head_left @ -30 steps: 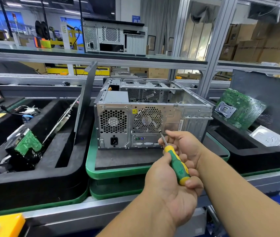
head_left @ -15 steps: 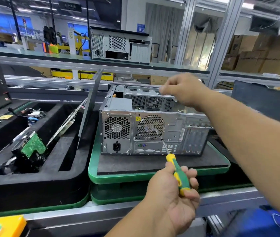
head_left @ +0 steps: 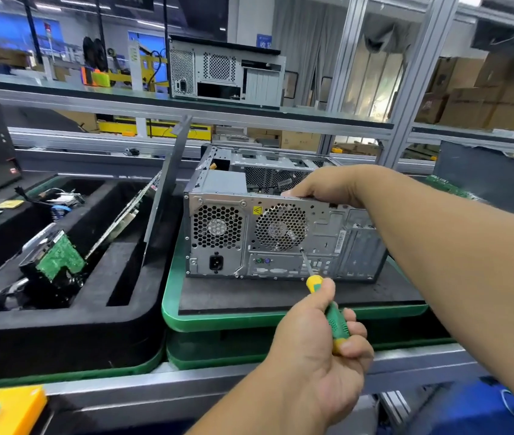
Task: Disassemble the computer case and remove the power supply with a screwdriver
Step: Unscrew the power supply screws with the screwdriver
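Currently lying on its side on the green tray (head_left: pixel 218 321), rear panel toward the camera, side cover already off: computer case (head_left: pixel 281 240). Gripping the top rear edge at about 12 o'clock of the fan grille, right hand (head_left: pixel 321 186), likely to steady the box against tool pressure. Wrapped around the green-and-yellow screwdriver (head_left: pixel 328 306), left hand (head_left: pixel 318 350), tip aimed up near the grille's 5 o'clock corner. Still bolted in at 9 o'clock of the grille: power supply (head_left: pixel 216 237).
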Tool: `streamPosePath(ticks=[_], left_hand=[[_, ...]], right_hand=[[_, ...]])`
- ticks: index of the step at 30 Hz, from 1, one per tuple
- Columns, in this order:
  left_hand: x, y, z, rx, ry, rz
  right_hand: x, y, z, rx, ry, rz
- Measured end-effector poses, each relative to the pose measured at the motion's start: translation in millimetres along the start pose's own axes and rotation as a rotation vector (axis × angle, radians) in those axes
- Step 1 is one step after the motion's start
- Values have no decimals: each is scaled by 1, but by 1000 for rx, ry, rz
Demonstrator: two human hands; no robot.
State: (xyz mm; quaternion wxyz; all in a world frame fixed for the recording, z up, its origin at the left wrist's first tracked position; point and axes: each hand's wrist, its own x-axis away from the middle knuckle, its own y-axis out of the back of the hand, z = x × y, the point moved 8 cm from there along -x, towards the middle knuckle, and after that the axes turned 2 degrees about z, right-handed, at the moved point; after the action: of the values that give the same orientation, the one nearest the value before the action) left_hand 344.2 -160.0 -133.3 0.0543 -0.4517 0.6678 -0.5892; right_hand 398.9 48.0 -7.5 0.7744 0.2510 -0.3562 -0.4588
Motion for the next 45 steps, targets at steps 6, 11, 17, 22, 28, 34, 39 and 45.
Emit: streamPosePath(ticks=[6,11,17,22,28,34,39,45], left_hand=[[-1,3,-4,-13,5,-21],[-3,10,-1,55,9,-42],[0,10,-3,38,27,-30],[2,10,-4,-6,-3,-43],[-3,20,-6,10,3,-88],[-5,20,-5,49,40,-55],[-2,11,-7,3,21,-12],[-3,17,-8,-24,29,-66]], right_hand=[[-4,1,1,62,-28,11],[-1,0,-4,-9,-54,60],[1,4,-11,-27,-116,50],[-1,6,-17,-86,-138,57],[-2,4,-19,-132,-116,104],[-1,3,-18,-128,-110,125],[-1,4,-18,-131,-107,86],[-1,6,-14,-112,-77,48]])
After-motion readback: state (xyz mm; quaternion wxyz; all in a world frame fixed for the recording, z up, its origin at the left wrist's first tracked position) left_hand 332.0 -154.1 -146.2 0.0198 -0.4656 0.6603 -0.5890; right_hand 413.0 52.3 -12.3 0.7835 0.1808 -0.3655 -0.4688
